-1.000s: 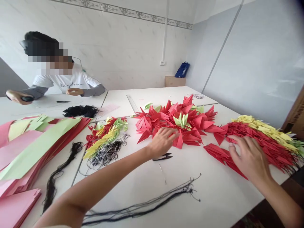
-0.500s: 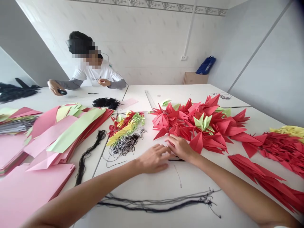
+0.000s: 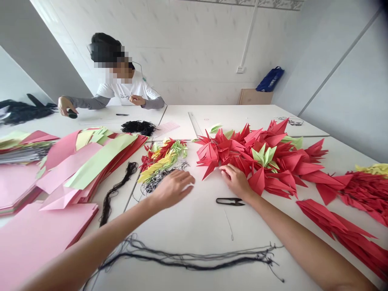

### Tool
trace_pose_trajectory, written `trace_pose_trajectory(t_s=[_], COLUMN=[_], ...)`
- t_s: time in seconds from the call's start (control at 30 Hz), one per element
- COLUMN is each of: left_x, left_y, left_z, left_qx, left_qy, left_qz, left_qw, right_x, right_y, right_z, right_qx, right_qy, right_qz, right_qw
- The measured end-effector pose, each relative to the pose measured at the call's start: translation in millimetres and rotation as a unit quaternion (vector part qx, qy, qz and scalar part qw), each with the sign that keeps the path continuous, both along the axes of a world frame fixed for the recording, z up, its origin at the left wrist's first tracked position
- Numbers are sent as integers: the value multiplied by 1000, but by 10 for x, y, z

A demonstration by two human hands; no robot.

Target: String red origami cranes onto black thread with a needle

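Note:
My left hand point(image 3: 173, 189) hovers over the table, fingers stretched forward and slightly apart, with nothing in them. Under and beyond it lies a tangle of grey and black cord point(image 3: 153, 178). Close to the red folded-paper flowers point(image 3: 239, 151), my right hand point(image 3: 236, 182) has its fingers curled together in a pinch; whatever sits between them is hidden. Black thread snips point(image 3: 229, 201) rest just below that hand. A short thin thread with a looped end point(image 3: 229, 227) lies nearer to me. Long dark cords point(image 3: 188, 262) stretch across the front.
Pink paper sheets point(image 3: 45, 234) and folded coloured strips point(image 3: 103, 161) are stacked at left. Small red, yellow and green folded pieces point(image 3: 165, 155) sit mid-table. Red paper pieces point(image 3: 342, 226) cover the right. Across the table a person point(image 3: 121, 91) holds a dark object.
My left hand has drawn away from my right hand, moving left towards the cord tangle. The snips, partly covered before, now show fully. The view has shifted slightly.

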State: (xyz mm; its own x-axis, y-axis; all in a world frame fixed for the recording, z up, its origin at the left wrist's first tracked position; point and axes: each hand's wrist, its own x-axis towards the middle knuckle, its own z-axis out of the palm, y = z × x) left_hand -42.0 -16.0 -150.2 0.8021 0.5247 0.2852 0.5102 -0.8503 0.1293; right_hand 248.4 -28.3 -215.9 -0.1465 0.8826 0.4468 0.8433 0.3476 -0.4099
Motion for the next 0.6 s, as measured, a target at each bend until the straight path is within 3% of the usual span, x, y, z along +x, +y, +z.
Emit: trace_pose_trajectory(t_s=[0.17,0.27,0.37,0.47,0.6], left_x=[-583,-657,-587,-424,-103], left_y=[175,261,274,218,144], left_z=[90,86,217,473,784], left_qx=[76,18,-59,-174,-319], left_qy=[40,22,-83,-257,-500], left_qz=[194,204,224,257,174], left_qw=[977,978,969,915,786], right_x=[-83,-149,-235,-382,-644], right_y=[-67,-100,-147,-202,-275], right_z=[23,67,228,549,1091], right_qx=[28,43,57,82,117], right_qy=[16,23,36,105,218], right_qz=[43,65,77,97,123], right_qw=[999,997,995,986,961])
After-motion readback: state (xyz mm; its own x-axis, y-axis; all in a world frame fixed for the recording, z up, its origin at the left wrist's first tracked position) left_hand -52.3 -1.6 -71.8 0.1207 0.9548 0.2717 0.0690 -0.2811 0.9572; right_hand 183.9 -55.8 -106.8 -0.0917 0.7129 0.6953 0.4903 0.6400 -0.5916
